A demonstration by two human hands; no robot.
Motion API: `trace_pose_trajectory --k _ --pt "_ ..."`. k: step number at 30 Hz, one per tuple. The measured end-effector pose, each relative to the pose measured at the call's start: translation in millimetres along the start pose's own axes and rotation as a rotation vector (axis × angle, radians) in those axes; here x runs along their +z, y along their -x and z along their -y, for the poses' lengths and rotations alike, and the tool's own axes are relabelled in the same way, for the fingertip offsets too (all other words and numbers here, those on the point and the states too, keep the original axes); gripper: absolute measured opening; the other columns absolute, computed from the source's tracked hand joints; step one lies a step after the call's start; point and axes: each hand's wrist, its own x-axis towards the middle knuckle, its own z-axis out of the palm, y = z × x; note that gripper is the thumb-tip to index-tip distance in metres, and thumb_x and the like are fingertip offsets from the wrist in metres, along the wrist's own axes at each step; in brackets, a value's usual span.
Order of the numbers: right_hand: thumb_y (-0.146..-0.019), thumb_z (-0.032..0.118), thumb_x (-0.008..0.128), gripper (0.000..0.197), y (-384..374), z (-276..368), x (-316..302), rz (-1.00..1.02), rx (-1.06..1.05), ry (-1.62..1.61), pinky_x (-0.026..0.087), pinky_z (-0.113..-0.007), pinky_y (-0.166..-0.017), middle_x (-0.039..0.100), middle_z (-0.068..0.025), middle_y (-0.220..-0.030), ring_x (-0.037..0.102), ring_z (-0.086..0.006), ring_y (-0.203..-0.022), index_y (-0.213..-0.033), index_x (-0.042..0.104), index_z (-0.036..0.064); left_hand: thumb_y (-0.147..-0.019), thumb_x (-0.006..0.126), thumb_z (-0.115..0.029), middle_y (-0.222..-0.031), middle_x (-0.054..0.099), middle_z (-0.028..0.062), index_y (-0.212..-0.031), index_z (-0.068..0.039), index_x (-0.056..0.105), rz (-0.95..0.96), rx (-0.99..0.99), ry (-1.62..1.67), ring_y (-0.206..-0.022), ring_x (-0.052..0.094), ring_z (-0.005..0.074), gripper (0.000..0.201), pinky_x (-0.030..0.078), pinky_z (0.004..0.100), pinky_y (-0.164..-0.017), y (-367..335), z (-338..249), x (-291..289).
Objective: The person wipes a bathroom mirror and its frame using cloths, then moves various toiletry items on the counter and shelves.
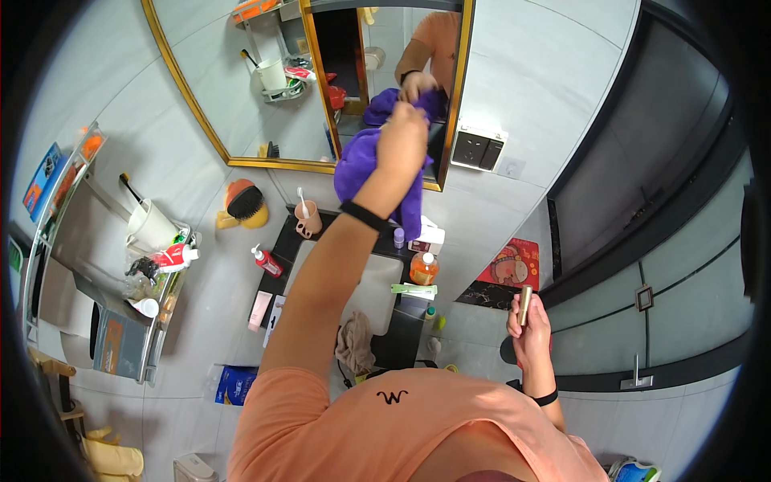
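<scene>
My left arm stretches up to the gold-framed mirror (217,88). My left hand (401,145) is closed on a bunched purple cloth (357,165), which lies at the mirror's lower right part and hangs down below its frame. The hand and cloth are reflected in the glass. Lower on the right, my right hand (532,341) is closed around a small gold tube (525,306), held upright and away from the wall. The tube looks like a lipstick, but its kind is not certain.
Below the mirror is a sink (388,293) with a cup and toothbrush (307,215), a red pump bottle (267,262), an orange bottle (424,268) and a crumpled cloth (353,341). A wall rack (165,309) stands left. An outlet (478,150) and door (683,317) are right.
</scene>
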Motion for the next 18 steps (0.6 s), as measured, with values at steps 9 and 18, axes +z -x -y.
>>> trace_pose_trajectory --k 9,18 --pt "-0.109 0.036 0.043 0.036 20 6 -27 -0.094 -0.052 0.001 0.032 -0.023 -0.049 0.054 -0.0042 -0.088 0.04 -0.0085 -0.054 -0.114 0.055 0.0029 -0.09 0.068 -0.028 -0.103 0.069 0.0127 -0.094 -0.007 0.074 0.449 0.063 -0.282 -0.102 0.064 0.0352 0.022 0.052 0.0461 -0.088 7 46 -23" --pt "-0.11 0.034 0.04 0.035 25 0 -18 -0.024 -0.059 -0.018 0.03 -0.023 -0.049 0.052 -0.0046 -0.09 0.039 -0.009 -0.055 -0.117 0.054 0.0023 -0.093 0.063 -0.021 -0.097 0.071 0.0138 -0.097 -0.004 0.072 0.273 0.082 -0.092 -0.094 0.064 0.0384 0.02 0.05 0.0466 -0.09 38 -2 3"
